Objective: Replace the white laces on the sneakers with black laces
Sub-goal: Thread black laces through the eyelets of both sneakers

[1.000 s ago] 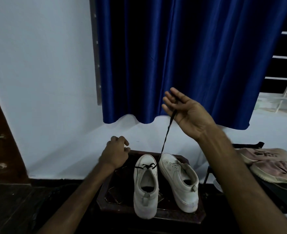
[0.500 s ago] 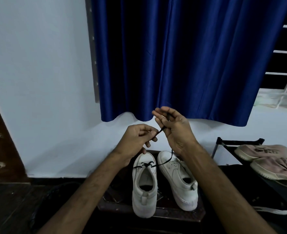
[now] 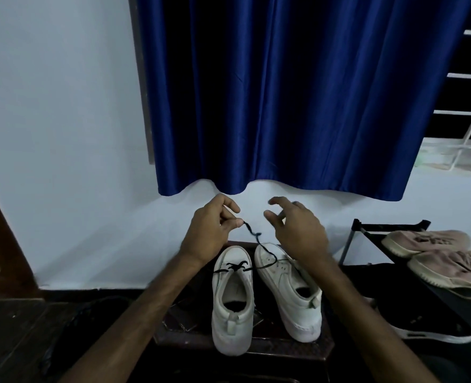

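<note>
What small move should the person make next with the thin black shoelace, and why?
Probably guide the tip pinched in the left hand down to the next free eyelet of the left white low-top sneaker. The thin black shoelace crosses only its eyelets nearest the toe, and the right hand is open, holding nothing.

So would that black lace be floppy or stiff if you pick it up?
Probably floppy: the black lace sags in kinks below the left hand pinching it. Likely very light, since a fingertip pinch holds it up.
</note>
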`<state>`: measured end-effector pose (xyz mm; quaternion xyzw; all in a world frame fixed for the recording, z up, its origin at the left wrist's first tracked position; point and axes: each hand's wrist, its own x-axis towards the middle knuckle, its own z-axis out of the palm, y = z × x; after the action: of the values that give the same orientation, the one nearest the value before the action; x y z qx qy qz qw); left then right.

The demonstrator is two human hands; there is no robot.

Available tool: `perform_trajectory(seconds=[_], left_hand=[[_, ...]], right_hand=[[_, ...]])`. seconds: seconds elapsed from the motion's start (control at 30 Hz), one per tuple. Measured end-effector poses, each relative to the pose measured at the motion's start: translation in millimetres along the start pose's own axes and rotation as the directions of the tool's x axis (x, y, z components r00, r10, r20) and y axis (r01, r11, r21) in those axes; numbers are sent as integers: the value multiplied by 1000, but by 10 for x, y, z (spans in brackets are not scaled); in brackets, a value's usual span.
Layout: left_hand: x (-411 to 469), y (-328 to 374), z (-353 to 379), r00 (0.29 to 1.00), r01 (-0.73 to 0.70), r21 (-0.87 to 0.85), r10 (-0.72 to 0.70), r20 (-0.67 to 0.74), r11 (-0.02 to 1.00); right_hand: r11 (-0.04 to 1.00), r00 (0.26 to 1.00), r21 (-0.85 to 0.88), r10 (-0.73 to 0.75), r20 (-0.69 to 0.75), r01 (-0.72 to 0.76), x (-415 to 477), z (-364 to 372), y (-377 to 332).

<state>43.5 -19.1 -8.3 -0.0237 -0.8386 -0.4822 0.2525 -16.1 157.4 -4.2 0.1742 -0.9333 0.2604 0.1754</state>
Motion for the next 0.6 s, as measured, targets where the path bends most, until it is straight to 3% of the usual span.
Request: perform_trajectory(seconds=[0.03,0.1,0.17,0.23,0.37,0.53,0.6], left_hand=[[-1,-7,10,1000,-4,0,4,10,1000],[-9,-7,33,1000,-6,-22,6,22,1000],[-24,-7,55,1000,-6,-42,6,15,999],[-47,-29,72,1000,6,-62,-6,-11,998],[-139,-88,105,998,61,-87,-63,-22,994],[-280,-309,156,977,215,70,-215,-15,974],[-375,-440,151,948,256,252,-294,124,933]], right_hand=[[992,998,105,-67,3,66,1,19,-21],[895,974,435,-178,140,101,5,86,-79],[797,938,601,-247,245,53,-17,179,-111],[685,929,725,-226,293,-62,-44,232,-94],[562,880,784,-194,434,-263,-71,242,1],[664,885,698,-117,450,-267,-13,281,94],[683,898,671,-49,437,-289,11,341,119]])
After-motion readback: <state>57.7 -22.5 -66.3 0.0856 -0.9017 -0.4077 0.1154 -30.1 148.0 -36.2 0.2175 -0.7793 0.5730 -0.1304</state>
